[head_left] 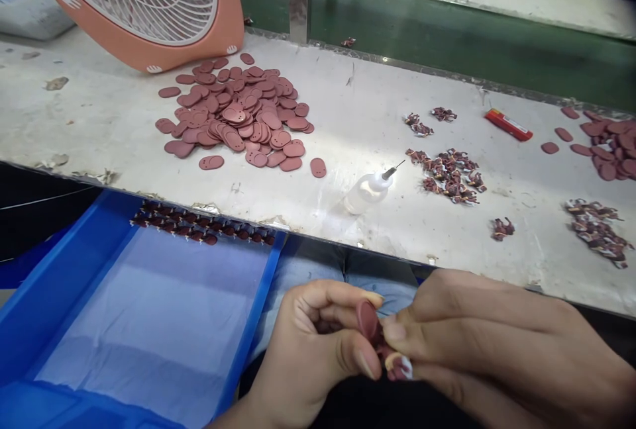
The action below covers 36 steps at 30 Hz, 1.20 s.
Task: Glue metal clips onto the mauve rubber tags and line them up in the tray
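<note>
My left hand [330,339] pinches a reddish-brown oval disc [367,320] between thumb and fingers, below the table's front edge. Beside it, my right hand [477,343] grips a small painted figure [395,363] in brown, yellow and white. Disc and figure meet between the two hands; the exact contact is hidden by the fingers. On the table [328,78] lie a large pile of similar discs [248,114] and a cluster of small figures [452,176]. A clear bottle with a needle tip [368,192] is between them.
An orange fan [226,25] stands at the back left. Below the table edge, a blue tray [258,310] has a white liner and rows of assembled pieces [199,224]. A red packet [508,125], more discs [613,144] and more figures [599,230] lie to the right.
</note>
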### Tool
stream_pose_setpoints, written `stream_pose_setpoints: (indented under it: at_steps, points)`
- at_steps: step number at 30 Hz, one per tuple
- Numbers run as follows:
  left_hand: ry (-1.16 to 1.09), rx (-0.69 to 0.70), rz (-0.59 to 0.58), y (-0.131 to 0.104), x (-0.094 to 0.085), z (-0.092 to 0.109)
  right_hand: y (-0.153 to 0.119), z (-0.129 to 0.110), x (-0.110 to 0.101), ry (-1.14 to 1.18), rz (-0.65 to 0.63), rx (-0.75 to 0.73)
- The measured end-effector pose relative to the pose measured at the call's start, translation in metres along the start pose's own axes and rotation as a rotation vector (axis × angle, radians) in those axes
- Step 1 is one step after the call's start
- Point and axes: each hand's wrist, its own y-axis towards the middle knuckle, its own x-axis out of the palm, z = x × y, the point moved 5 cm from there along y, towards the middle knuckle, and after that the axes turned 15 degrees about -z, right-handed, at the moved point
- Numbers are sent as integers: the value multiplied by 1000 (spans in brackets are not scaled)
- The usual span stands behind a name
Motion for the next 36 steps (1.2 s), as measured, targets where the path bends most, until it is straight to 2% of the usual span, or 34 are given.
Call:
stream_pose_setpoints:
  at_steps: [3, 7, 13, 15, 20, 30, 36]
  points:
    - [10, 19, 34, -2, -4, 2, 3, 3, -2, -25, -59, 2]
    - [24, 22, 70, -3, -9, 2, 4, 8, -1, -36, -70, 14]
    - [-7, -1, 8, 0, -10, -1, 7, 10, -2, -10, -72, 45]
    - [-45, -23, -18, 1, -11, -3, 7, 10, -3, -16, -56, 59]
    - [-124, -64, -32, 3, -18, -5, 2, 17, -4, -26, 80, 118]
    - [-60, -61, -68, 5, -24, -5, 10, 25, 12, 70, 71, 92]
    - [7, -65, -93, 5, -32, -1, 16, 25, 15, -48, 170, 58]
